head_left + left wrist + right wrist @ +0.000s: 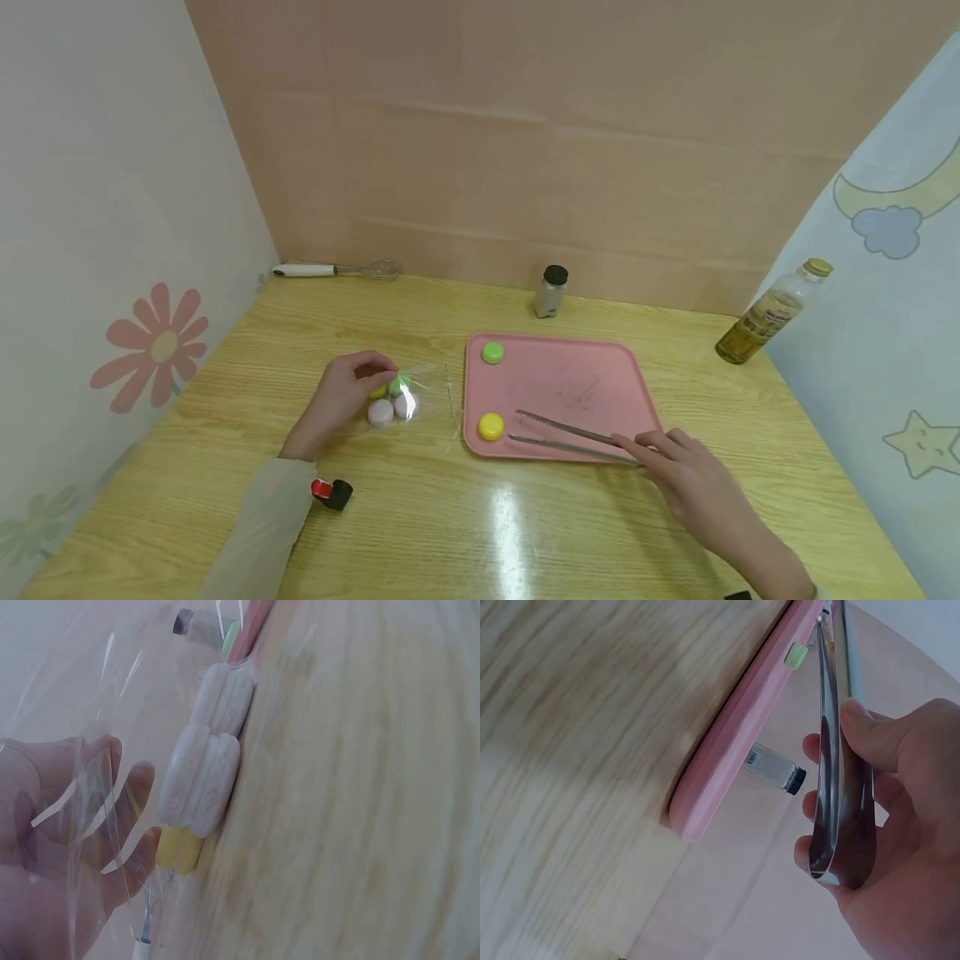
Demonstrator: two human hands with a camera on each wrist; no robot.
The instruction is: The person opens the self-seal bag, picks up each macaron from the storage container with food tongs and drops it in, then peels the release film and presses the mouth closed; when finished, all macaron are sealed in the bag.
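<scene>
My left hand [348,390] pinches the edge of a clear plastic bag [435,392] that lies on the table left of the pink tray [607,379]. Inside the bag are two white macarons [199,780], a green macaron [397,386] and a yellow macaron [178,850], partly behind the fingers in the head view. With my right hand [693,487] I grip metal tongs [829,787], their arms spread apart over the tray's front. Just left of the tong tips sits another yellow macaron [491,427]. A second green macaron [492,353] rests in the tray's far left corner.
Behind the tray stands a small jar with a black lid [551,293]. An oil bottle [765,321] is at the right, near the wall. A whisk with a white handle [306,270] lies along the back left edge of the wooden table [420,517].
</scene>
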